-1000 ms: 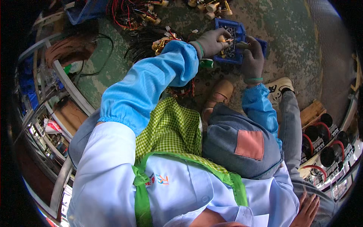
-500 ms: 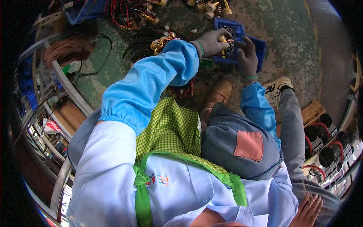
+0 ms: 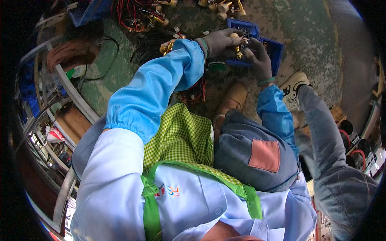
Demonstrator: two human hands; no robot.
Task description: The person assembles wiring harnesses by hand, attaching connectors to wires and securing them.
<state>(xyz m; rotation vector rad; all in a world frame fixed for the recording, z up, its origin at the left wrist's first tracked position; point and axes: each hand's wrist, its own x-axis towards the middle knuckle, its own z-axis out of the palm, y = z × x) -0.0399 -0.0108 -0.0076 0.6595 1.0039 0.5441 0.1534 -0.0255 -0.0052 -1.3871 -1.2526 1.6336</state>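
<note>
Person sits on a worn green floor [image 3: 305, 36], both hands in grey gloves, working over a blue plastic crate [image 3: 277, 46] by their feet. Left hand [image 3: 219, 40] has fingers curled, pinching a small brass fitting [image 3: 236, 45] held just above the crate. Right hand [image 3: 259, 58] rests against the crate edge right beside the fitting, fingers bent; can't tell if it grips anything. Red and black wire bundles [image 3: 136, 14] lie left of the crate, more brass parts [image 3: 221, 6] beyond it. Blue sleeve and raised knees block the near floor; tan shoe [image 3: 231, 102] and white sneaker [image 3: 293, 86] below the crate. Metal rack [image 3: 68, 92] stands far left
</note>
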